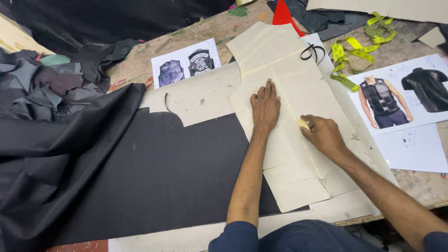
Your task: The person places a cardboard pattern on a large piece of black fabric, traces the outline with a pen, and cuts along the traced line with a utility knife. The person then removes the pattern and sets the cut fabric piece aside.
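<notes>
My left hand (265,108) lies flat, fingers spread and holding nothing, pressed on the cream paper pattern (284,116) in the middle of the frame. My right hand (323,134) sits just beside it to the right, its grip pinched shut on a small pale piece of chalk (303,123) whose tip touches the pattern close to a faint line running down the paper. The pattern lies slanted from the upper centre to the lower right, its left edge overlapping a sheet of black leather (163,177) that fills the lower left and centre of the frame. A second pale cardboard piece (200,95) lies under the pattern's upper left side, also resting on the leather. At the far left the leather rises in loose folds, and behind it, in the upper left, is a heap of dark scraps (51,86). On the bare table (140,60) above the cardboard lies a printed sheet with two vests (185,65). To the right of the pattern lies another printed sheet showing a vest and a dark shirt (401,95), with a plain white sheet (415,149) below it. A yellow measuring tape (359,51) is coiled in the upper right, near a thin black cord loop (311,50) lying on the pattern's upper edge. A red scrap (283,14) peeks out at the top centre.
</notes>
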